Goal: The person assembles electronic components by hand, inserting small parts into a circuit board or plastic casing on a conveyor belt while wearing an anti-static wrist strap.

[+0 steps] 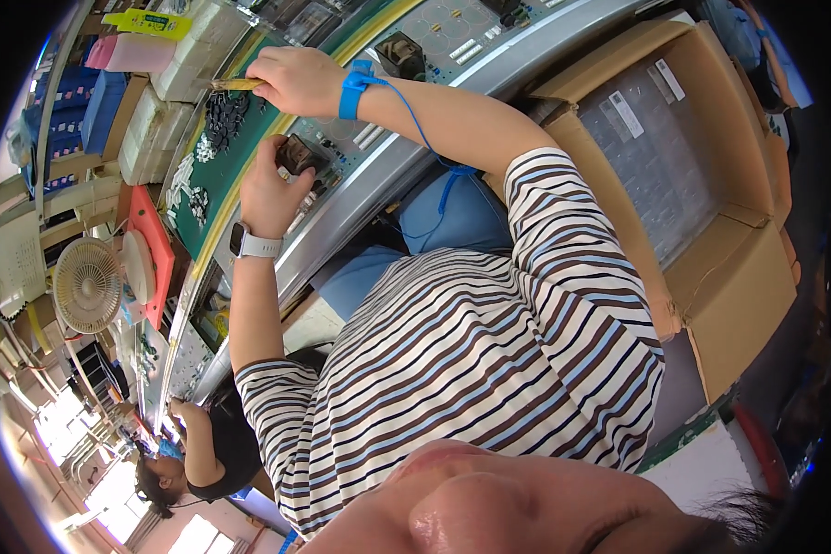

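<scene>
- Loose white parts [181, 177], then black parts [226, 120], on a green surface [228, 173]
- My right hand [295, 81]'s closed round a yellow tool [234, 84]
- Left hand [266, 198] half-curled, touching the dark block [297, 155] over a circuit board [346, 132], can't tell if gripped
- Cardboard box [734, 300] far right

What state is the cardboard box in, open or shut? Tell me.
The cardboard box is open: one flap lies outward and translucent packaging shows inside.

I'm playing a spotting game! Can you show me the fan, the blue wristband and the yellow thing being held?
Fan [87, 285]: head view, on its round grille.
Blue wristband [351, 98]: head view, on the band itself.
Yellow thing [235, 84]: head view, on the part sticking out of the right hand [295, 79].
</scene>
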`<state>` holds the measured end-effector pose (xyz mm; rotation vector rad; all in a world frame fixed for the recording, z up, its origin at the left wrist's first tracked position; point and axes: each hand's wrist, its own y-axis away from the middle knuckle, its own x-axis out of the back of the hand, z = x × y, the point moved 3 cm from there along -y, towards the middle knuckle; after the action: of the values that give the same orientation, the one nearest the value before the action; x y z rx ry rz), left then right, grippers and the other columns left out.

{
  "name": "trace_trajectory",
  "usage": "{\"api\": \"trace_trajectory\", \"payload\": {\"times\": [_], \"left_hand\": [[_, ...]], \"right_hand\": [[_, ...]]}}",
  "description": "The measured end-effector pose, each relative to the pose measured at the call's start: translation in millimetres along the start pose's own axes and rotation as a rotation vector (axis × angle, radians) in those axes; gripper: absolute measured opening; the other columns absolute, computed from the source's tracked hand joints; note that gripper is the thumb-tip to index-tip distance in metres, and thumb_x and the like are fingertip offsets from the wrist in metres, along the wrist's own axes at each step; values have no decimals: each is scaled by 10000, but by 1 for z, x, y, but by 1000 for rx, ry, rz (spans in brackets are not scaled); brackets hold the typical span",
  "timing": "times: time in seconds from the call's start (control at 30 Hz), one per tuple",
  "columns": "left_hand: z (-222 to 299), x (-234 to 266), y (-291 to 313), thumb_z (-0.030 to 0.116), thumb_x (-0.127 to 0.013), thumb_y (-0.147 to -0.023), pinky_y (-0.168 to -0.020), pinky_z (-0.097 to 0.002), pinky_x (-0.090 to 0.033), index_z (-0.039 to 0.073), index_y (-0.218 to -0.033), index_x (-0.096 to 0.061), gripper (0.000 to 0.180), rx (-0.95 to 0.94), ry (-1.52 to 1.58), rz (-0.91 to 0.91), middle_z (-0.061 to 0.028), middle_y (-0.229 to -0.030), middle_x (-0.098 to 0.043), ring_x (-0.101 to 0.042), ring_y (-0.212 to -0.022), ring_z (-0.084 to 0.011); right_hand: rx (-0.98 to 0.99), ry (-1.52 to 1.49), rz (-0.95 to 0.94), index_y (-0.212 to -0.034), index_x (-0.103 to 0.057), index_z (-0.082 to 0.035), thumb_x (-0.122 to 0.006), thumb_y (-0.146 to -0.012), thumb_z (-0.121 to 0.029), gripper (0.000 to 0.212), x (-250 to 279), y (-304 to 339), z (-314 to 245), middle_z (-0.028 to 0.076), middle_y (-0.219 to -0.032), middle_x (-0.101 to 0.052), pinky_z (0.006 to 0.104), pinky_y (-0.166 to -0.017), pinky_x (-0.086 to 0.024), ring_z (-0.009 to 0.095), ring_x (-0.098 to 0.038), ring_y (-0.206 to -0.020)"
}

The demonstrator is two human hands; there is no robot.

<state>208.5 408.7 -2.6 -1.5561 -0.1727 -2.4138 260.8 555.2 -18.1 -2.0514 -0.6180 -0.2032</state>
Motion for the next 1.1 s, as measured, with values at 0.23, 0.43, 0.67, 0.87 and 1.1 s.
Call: {"api": "trace_trajectory", "payload": {"times": [0.23, 0.43, 0.67, 0.87, 1.1], "left_hand": [[-17, 3, 0, 121, -717, -671, -739, -265, -484, -7, -1085, -462, 502, 146, 175, -10, -112, -945, -610, -615, -854, -169], [-29, -4, 0, 85, -706, -694, -750, -252, -477, -27, -1093, -454, 486, 164, 359, 6, -122, -985, -587, -595, -862, -150], [-32, -8, 2, 89, -708, -696, -746, -253, -479, -21, -1108, -446, 501, 124, 338, 32, -118, -1000, -588, -598, -866, -151], [-24, -10, 4, 115, -719, -685, -723, -260, -490, -5, -1106, -447, 516, 91, 242, 46, -121, -999, -596, -617, -868, -173], [-15, -6, 6, 103, -712, -684, -704, -275, -506, -10, -1097, -451, 502, 87, 197, 63, -120, -996, -595, -614, -865, -174]], "right_hand": [[-54, -12, 55, -917, -582, -68, -588, -776, -175, 177, -4, -1, 8, 77, -841, -562, 388, -638, -467, 277, -571, -755], [-63, 34, 65, -905, -593, -83, -591, -772, -185, 167, -6, -3, 9, 67, -827, -571, 367, -642, -478, 262, -581, -758], [-134, 15, -4, -926, -605, -94, -571, -788, -217, 188, -8, -3, 13, 78, -917, -589, 378, -724, -476, 267, -587, -847], [-95, 45, 51, -920, -598, -90, -573, -789, -204, 176, -11, -1, 13, 67, -850, -575, 364, -674, -479, 258, -583, -784], [-155, -12, -59, -946, -598, -81, -555, -796, -222, 210, -13, 0, 12, 90, -915, -583, 385, -744, -465, 275, -575, -859]]}}
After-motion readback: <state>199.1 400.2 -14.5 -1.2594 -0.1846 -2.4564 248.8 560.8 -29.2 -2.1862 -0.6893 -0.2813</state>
